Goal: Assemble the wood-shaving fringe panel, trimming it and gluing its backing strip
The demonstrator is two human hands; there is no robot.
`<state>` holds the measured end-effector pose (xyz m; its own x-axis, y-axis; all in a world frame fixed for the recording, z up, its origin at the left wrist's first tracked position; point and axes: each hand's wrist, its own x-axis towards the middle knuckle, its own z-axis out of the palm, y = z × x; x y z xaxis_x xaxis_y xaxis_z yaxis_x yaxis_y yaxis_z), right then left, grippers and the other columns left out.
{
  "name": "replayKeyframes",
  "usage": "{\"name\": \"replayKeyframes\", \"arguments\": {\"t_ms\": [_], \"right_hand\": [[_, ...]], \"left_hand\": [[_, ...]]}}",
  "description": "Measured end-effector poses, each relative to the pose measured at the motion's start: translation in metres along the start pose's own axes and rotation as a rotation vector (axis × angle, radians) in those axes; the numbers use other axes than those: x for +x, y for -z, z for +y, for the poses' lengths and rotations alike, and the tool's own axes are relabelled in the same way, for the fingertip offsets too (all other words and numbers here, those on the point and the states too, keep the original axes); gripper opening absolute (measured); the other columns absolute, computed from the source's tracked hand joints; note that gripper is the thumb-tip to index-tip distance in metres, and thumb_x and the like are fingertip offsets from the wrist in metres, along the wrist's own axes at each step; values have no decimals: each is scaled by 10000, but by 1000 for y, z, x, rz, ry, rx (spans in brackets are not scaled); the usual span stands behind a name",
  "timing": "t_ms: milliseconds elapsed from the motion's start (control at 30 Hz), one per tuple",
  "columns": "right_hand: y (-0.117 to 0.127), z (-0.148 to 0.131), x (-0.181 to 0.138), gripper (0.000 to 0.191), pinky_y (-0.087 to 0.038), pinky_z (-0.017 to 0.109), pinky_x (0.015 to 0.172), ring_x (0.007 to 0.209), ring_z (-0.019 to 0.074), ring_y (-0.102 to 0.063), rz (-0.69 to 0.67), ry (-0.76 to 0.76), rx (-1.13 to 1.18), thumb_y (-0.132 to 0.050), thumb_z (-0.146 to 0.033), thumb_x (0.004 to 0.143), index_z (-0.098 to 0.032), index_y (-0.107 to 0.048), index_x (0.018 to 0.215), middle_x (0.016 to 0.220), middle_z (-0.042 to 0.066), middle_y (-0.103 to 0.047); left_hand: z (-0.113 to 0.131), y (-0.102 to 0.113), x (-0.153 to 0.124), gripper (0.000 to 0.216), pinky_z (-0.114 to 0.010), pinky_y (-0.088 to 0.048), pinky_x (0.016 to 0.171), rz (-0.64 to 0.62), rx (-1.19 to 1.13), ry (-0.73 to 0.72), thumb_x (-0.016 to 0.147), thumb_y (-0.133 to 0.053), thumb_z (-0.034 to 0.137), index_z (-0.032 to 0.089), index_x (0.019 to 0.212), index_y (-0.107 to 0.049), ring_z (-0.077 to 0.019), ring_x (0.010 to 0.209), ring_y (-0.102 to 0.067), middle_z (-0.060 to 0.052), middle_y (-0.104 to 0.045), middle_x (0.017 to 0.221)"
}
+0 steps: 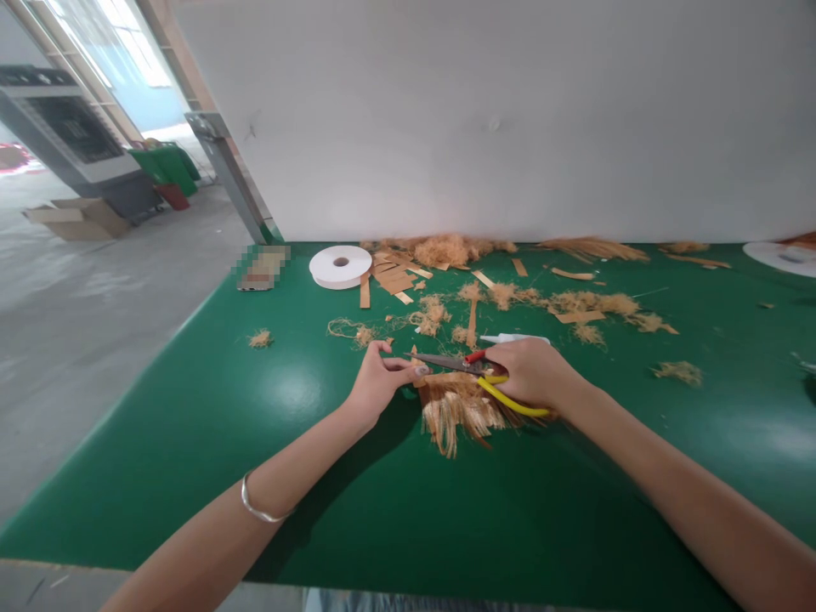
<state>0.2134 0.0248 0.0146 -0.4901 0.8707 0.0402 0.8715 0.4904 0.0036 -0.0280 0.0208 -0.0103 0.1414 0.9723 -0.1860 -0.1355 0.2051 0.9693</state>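
My left hand [377, 382] pinches the left end of a tan fringed strip [456, 408], whose loose strands hang toward me over the green table. In my right hand [532, 370] is a pair of scissors [519, 406] with yellow and red handles. Their dark blades point left, lying along the top of the strip close to my left fingertips. From this angle I cannot tell whether the blades touch the strip. A white pointed tube [513, 338] lies just beyond my right hand, partly hidden by it.
On the green table [357, 518], a white tape roll [340, 265] stands at the back left near a pixelated object [263, 267]. Tan fibre clumps [446, 250] and cut strips [392, 276] are scattered along the back, below a white wall [478, 119]. Another white roll [781, 257] is at far right.
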Motion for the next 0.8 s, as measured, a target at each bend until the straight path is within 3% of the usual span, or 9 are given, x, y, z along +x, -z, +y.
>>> {"name": "replayKeyframes", "arguments": {"t_ms": [133,233,433,500,633,800], "right_hand": [[1,-3,2,161,-342,252,581,692,162,-536,53,-19,191,-477,-290,795,-176,-585,832,799,56,-616],[1,-6,0,164,-377,267,628,768,180,-543,34,-15,199,-469,-297,821,-171,-551,886,867,72,-591],[1,-7,-6,311,-357,263,528,655,153,-524,-7,-87,159,-430,-457,853,-160,-489,924,934,89,-554],[5,-6,-7,325,-343,254,521,660,154,-528,1,-97,130,-442,-481,840,-169,-502,910,905,74,-570],[13,-3,-8,205,-307,245,524,681,165,-550,2,-80,16,-475,-364,801,-179,-561,825,830,61,-621],[20,-5,-10,204,-245,242,490,579,151,-511,-64,-43,-43,-484,-360,757,-181,-556,691,677,48,-611]], "left_hand": [[2,-1,-1,575,-251,-430,692,-15,-27,-4,583,-801,203,224,853,-295,-144,658,-661,20,-694,642],[3,-3,-2,578,-254,-439,703,-10,-49,-4,571,-802,182,223,848,-296,-152,668,-670,11,-700,654],[2,-2,-2,579,-245,-425,665,-4,-4,-5,577,-803,212,226,842,-288,-145,636,-656,43,-673,614],[1,-2,-2,577,-232,-414,641,-11,-3,-7,579,-800,218,226,841,-286,-133,614,-644,55,-664,599],[3,-3,-2,561,-223,-408,607,-25,2,-16,584,-787,200,226,831,-283,-120,564,-625,52,-669,598],[4,-4,-3,548,-223,-412,598,-30,6,-13,579,-757,139,228,820,-272,-128,562,-632,61,-661,582]]}}
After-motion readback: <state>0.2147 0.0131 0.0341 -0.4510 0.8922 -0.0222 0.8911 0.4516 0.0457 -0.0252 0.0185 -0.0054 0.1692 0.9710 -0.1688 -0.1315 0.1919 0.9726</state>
